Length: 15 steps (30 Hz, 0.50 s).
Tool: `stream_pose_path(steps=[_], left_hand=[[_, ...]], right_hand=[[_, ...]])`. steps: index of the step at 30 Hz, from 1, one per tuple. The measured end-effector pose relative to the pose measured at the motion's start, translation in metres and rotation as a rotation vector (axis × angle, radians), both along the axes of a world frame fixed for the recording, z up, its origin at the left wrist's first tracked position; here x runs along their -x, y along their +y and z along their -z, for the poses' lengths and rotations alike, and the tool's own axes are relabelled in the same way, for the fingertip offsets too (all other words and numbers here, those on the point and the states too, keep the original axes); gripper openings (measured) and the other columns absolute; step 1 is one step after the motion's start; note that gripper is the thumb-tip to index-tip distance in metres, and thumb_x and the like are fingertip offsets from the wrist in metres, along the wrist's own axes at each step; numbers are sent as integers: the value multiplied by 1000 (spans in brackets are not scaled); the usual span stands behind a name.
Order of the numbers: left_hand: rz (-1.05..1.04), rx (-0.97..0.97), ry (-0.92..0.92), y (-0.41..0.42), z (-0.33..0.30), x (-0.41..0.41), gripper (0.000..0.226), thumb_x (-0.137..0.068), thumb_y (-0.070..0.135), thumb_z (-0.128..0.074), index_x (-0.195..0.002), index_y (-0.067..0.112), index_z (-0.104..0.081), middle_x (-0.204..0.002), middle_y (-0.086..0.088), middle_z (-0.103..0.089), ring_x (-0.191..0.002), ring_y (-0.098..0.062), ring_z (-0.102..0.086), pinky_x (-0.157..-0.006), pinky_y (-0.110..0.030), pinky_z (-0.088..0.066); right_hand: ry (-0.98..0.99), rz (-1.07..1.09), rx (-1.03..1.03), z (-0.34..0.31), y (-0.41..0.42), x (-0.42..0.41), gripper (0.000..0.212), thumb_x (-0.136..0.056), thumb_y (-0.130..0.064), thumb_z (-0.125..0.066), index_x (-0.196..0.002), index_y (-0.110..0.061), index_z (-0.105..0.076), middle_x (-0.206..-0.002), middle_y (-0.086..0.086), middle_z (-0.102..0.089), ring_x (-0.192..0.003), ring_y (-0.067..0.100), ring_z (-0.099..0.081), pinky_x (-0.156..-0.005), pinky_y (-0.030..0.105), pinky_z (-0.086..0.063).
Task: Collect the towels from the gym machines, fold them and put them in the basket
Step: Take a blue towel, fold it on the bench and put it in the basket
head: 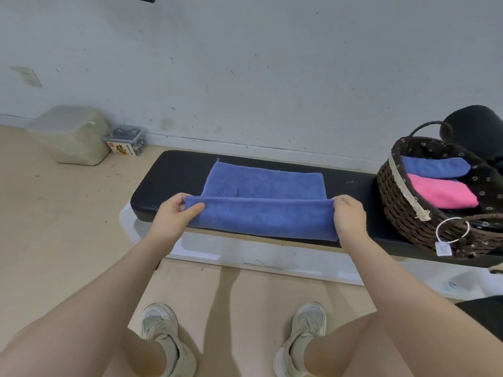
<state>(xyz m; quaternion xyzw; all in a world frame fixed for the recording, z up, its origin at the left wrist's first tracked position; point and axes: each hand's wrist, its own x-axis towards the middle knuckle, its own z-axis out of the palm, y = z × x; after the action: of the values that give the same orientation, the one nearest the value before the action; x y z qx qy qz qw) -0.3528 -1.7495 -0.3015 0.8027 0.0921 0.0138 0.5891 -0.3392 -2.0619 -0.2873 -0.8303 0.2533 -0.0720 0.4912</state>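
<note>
- While the rectangular blue terry towel (262, 202) lies on the black padded bench (174, 170), its near edge is raised in a half-made fold; the left hand (174, 213) pinches the left end and the right hand (349, 216) the right end, both clamped on cloth.
- Risk: uneven travel of the two hands would probably skew the fold; a loosened pinch would let the lifted layer drop back.
- Risk: the folded edge overhangs the bench's near edge, so a backward pull could drag the towel to the floor.
- Room: bare padding lies left of and beyond the towel; the dark woven wicker basket (392, 197), holding a pink and a blue towel, stands near on the right.
</note>
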Motion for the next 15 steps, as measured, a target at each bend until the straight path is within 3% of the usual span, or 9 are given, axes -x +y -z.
stream_pose_path(steps=[7, 10, 15], left_hand=[[-114, 0, -84, -21, -14, -56, 17, -94, 27, -51, -104, 19, -62, -99, 4, -65, -94, -11, -59, -75, -25, -47], [-125, 29, -79, -23, -11, -86, 15, -91, 27, -55, -96, 19, -67, -94, 3, -69, -89, -15, -62, -79, -33, -48], [-75, 1, 27, -29, 1, -142, 26, -92, 25, -54, -87, 1, -63, -77, -7, -59, -73, -19, -51, -64, -31, -39]], right_hand=[[-37, 53, -139, 0, -8, -44, 26, -93, -13, -33, -98, -16, -58, -94, 1, -58, -93, 21, -53, -79, 36, -43], [-81, 38, -139, 4, -9, -67, 23, -93, -13, -32, -101, -15, -54, -94, 3, -56, -88, 20, -51, -74, 33, -42], [-42, -3, -91, 20, -14, -102, 21, -93, -13, -34, -103, -13, -52, -96, 6, -56, -84, 20, -52, -69, 31, -41]])
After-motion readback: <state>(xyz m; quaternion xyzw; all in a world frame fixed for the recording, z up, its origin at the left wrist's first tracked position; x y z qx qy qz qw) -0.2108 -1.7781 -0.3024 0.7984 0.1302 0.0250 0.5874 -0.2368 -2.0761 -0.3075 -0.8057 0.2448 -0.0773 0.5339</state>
